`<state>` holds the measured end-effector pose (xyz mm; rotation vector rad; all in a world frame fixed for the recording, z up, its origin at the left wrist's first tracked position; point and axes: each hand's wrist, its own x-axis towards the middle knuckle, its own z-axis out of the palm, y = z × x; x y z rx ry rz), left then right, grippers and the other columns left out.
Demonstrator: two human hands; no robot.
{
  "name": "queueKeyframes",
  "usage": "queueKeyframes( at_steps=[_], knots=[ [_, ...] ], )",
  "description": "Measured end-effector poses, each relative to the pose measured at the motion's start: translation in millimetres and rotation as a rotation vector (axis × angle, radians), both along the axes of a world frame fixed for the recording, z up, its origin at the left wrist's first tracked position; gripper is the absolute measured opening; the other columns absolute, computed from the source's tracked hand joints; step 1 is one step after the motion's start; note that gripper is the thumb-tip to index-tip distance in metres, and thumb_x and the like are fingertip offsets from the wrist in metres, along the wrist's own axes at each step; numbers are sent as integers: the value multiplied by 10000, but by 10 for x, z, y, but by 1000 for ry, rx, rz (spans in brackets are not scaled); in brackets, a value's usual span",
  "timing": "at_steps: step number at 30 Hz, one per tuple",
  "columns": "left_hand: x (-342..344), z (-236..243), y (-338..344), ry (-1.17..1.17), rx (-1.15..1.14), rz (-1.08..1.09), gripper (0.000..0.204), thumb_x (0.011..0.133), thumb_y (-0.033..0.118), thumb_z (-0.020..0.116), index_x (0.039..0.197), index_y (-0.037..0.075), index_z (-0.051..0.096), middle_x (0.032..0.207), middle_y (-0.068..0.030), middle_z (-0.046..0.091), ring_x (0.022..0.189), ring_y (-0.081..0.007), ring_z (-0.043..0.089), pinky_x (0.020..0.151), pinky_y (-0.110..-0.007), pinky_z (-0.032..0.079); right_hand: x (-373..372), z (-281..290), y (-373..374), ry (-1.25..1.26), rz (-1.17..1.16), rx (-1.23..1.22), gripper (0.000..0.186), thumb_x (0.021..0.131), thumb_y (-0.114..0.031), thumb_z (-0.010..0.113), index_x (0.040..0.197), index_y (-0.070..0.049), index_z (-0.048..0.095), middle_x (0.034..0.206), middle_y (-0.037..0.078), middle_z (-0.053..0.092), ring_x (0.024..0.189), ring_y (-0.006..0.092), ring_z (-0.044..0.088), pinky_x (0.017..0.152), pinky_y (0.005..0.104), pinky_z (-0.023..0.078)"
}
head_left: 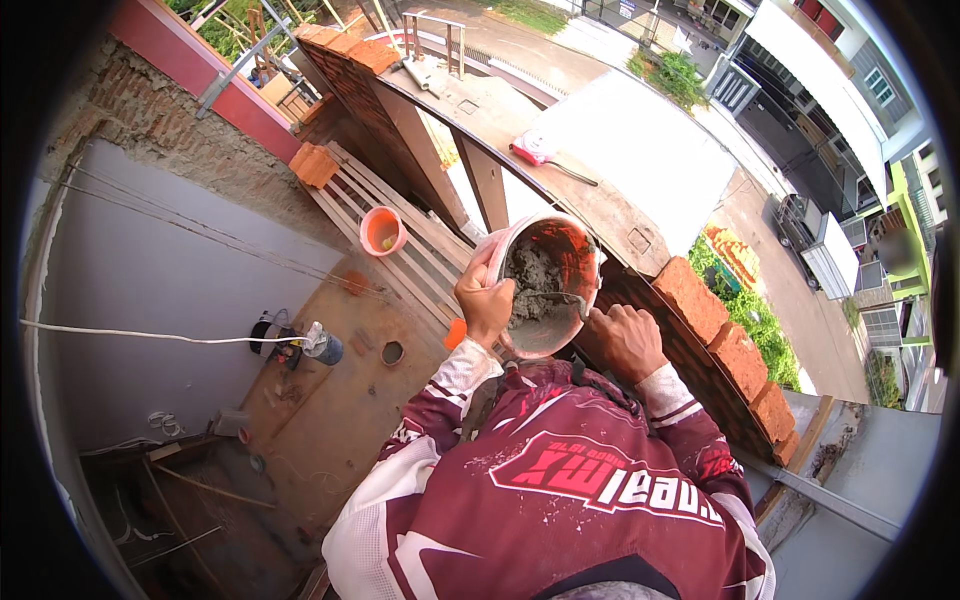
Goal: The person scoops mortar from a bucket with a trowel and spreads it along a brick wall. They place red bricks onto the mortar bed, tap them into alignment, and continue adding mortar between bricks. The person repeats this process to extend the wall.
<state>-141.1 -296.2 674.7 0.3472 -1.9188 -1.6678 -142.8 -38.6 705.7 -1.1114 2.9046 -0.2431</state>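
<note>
We note our left hand [484, 300] clenched on the rim of the tilted bucket [545, 285], its mouth facing us. Our right hand [626, 338] grips the trowel [555, 297], whose long axis runs three to nine o'clock, blade in the mortar [532, 275]

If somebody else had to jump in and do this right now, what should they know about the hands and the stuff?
Left hand: grips the rim of the orange bucket, tilting it toward the body.
Right hand: closed on the handle of a trowel whose blade is down in the grey mortar.
Bucket sits up against the brick wall; its top course of bricks is laid, with no fresh mortar visible on top.
A smaller orange bucket stands on the planks to the left.
Done: mortar mixed, in the bucket.
Left: mortar looks not yet scooped out onto the wall.
</note>
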Motion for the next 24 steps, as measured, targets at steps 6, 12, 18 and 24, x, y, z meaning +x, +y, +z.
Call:
queueKeyframes(
  at_steps=[6, 12, 18, 24],
  knots=[
    [25, -34, 17, -4, -114, -13, 181, 667, -29, 615, 580, -43, 456, 1221, -217, 684, 941, -248, 692, 821, -345, 519, -197, 590, -18, -190, -207, 164, 243, 886, -269, 587, 922, -34, 636, 773, 183, 676, 693, 338, 697, 595, 446, 543],
    [-4, 70, 12, -32, -38, -111, 139, 697, -68, 574, 814, -104, 640, 1303, -178, 645, 1029, -162, 654, 842, -273, 496, -246, -259, -201, -817, -34, -166, 362, 916, -350, 553, 1001, -33, 707, 877, 250, 696, 893, 428, 678, 815, 491, 542],
    [76, -64, -168, -63, 151, -61, 187, 701, -82, 568, 843, -127, 680, 1288, -164, 656, 908, -104, 651, 746, -238, 497, 11, -137, -58, -612, -51, -344, 280, 893, -295, 606, 1083, -103, 678, 816, 152, 682, 773, 351, 673, 717, 464, 534],
    [47, 9, 15, -77, 26, -79, 191, 700, -61, 584, 851, -123, 682, 1271, -180, 664, 1001, -166, 664, 835, -291, 506, 6, 103, -15, 99, -26, 35, 192, 890, -186, 553, 1061, -126, 616, 782, 56, 593, 745, 240, 623, 656, 380, 467]
  ],
)
